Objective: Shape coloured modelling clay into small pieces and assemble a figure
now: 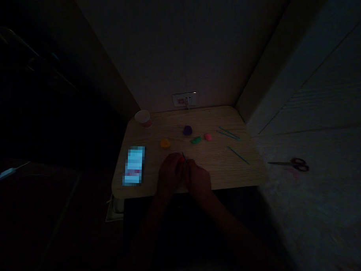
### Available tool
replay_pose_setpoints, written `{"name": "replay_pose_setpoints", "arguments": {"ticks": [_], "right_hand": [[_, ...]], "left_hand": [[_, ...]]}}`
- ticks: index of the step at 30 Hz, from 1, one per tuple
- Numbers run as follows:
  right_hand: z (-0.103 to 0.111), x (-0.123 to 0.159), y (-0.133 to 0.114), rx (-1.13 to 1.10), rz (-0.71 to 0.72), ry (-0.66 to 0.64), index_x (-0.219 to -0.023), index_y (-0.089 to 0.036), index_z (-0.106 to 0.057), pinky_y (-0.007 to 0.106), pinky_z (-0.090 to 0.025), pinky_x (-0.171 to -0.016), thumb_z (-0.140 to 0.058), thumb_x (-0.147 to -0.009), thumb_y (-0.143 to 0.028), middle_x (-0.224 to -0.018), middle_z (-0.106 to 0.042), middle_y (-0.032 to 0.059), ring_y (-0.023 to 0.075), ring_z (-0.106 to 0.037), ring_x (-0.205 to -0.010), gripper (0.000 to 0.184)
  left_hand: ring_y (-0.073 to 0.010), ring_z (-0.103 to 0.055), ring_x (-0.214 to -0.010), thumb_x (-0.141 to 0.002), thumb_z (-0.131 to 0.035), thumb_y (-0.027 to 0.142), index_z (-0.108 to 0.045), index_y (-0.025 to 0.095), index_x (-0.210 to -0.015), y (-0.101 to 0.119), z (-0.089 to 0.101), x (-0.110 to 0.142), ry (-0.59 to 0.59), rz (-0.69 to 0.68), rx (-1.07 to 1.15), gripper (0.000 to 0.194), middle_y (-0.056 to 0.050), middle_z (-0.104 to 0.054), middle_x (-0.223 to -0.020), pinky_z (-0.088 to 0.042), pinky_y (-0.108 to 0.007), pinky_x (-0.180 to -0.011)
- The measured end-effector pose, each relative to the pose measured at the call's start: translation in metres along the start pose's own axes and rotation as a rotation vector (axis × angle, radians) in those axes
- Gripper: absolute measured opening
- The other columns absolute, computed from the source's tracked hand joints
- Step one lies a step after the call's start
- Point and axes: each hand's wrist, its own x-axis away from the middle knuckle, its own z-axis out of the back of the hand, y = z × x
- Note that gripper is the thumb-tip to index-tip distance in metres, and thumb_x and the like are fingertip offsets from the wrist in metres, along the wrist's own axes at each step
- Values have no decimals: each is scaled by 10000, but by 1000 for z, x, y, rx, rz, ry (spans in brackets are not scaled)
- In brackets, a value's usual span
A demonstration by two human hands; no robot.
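Over the front part of a small wooden table (149, 182), my two hands meet, fingertips close together. My left hand (169, 174) is closed around a small red lump of modelling clay (182, 160), mostly covered by the fingers. A thin stick (184, 155) pokes up from the pinched fingers of my right hand (198, 178), right against the red clay. Whether its tip goes into the clay is too dark to tell. Just beyond the hands lie lumps of clay: orange (165, 143), purple (187, 130), green (196, 140) and pink (208, 136).
Thin teal sticks (238, 155) lie on the table's right side. A lit phone (134, 165) is at the left, with a paper cup (143, 118) behind it. Scissors (289, 164) rest on a pale surface to the right. A wall socket (184, 99) sits above the back edge.
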Motion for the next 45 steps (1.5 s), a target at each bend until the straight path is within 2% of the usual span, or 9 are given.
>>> {"name": "replay_pose_setpoints", "arguments": {"ticks": [3, 9, 17, 24, 28, 32, 37, 45], "right_hand": [[-1, 0, 1, 49, 31, -10, -1195, -169, -637, 267, -422, -588, -409, -1108, -286, -882, -809, 99, 227, -774, -744, 270], [2, -1, 4, 61, 110, -56, -1200, -186, -631, 269, -430, -611, -434, -1091, -261, -964, -817, 93, 221, -775, -793, 237], [0, 0, 0, 72, -8, -11, -1194, -160, -620, 278, -402, -573, -386, -1112, -306, -869, -805, 103, 237, -774, -737, 288], [0, 1, 3, 83, 75, -48, -1204, -175, -623, 283, -402, -593, -419, -1091, -274, -899, -804, 96, 229, -765, -753, 254], [1, 1, 2, 12, -3, 5, -1144, -184, -626, 288, -361, -598, -390, -1108, -308, -896, -792, 91, 219, -742, -738, 269], [2, 0, 2, -91, -104, 94, -1045, -165, -628, 294, -327, -619, -401, -1097, -254, -902, -768, 100, 204, -702, -739, 249], [0, -3, 9, -214, -28, 184, -903, -193, -641, 294, -326, -652, -448, -1074, -245, -845, -738, 70, 192, -650, -737, 263], [0, -6, 12, -278, -26, 163, -890, -200, -705, 296, -314, -653, -486, -1062, -278, -852, -766, 66, 182, -644, -728, 289]], "left_hand": [[-246, -688, -1105, -979, -576, 176, -665, 231, -1175, -1, -1, 0, -7, -1, -7, 222, -90, -720, -1183, -582, -432, -1018], [-241, -691, -1110, -991, -565, 184, -682, 236, -1143, -2, -1, 0, 1, -27, 15, 198, -84, -720, -1176, -589, -429, -1023], [-240, -687, -1080, -985, -577, 172, -657, 225, -1169, 1, 1, 1, -6, -14, -2, 207, -86, -717, -1155, -587, -414, -990], [-236, -689, -1080, -985, -574, 171, -668, 235, -1119, -1, 0, 0, 5, -25, 6, 176, -82, -716, -1154, -587, -409, -990], [-233, -691, -1061, -974, -581, 164, -653, 231, -1111, 0, 0, -1, 4, 5, 14, 169, -75, -717, -1120, -583, -402, -975], [-233, -707, -1020, -922, -688, 210, -615, 235, -1143, 0, 1, 0, 21, 121, 57, 235, -58, -728, -1096, -588, -388, -943], [-239, -720, -1029, -886, -745, 226, -606, 240, -1139, -3, 0, 0, 45, 141, 97, 289, -52, -740, -1098, -591, -394, -949], [-237, -728, -1025, -880, -739, 202, -614, 235, -1143, -5, -2, 0, 57, 133, 120, 293, -54, -746, -1102, -596, -391, -940]]}}
